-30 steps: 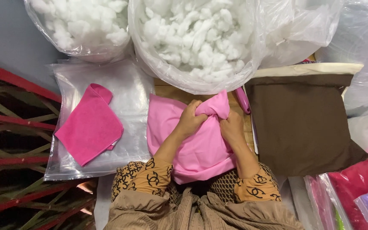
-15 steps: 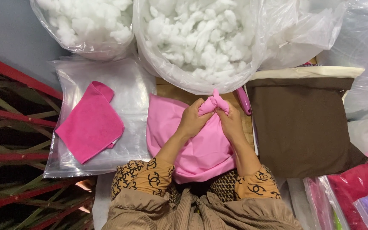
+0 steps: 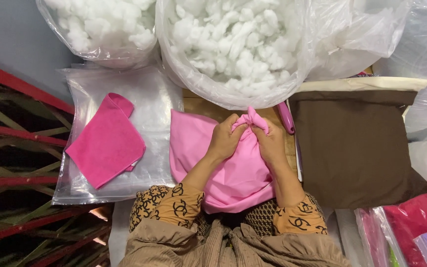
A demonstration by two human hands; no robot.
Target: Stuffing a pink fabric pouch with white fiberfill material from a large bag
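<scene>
A light pink fabric cover [image 3: 233,173] lies across my lap and the wooden board in front of me. My left hand [image 3: 226,138] and my right hand [image 3: 270,141] sit side by side on it, both pinching a bunched corner [image 3: 251,118] of the pink fabric that sticks up between the fingers. Right beyond the hands stands a large clear bag of white fibre stuffing [image 3: 233,44]. A pink pen-like tool [image 3: 286,117] lies just right of my right hand.
A second bag of white stuffing [image 3: 100,29] stands at the back left. A folded darker pink cloth [image 3: 106,143] rests on clear plastic bags [image 3: 149,109] at left. A brown cushion cover [image 3: 357,143] lies at right, with red and purple bagged fabrics [image 3: 416,222] at the lower right.
The pink corner was a wide loose fold a second ago. Both hands have gathered it into a small tight bunch, and my right hand has moved up against the left.
</scene>
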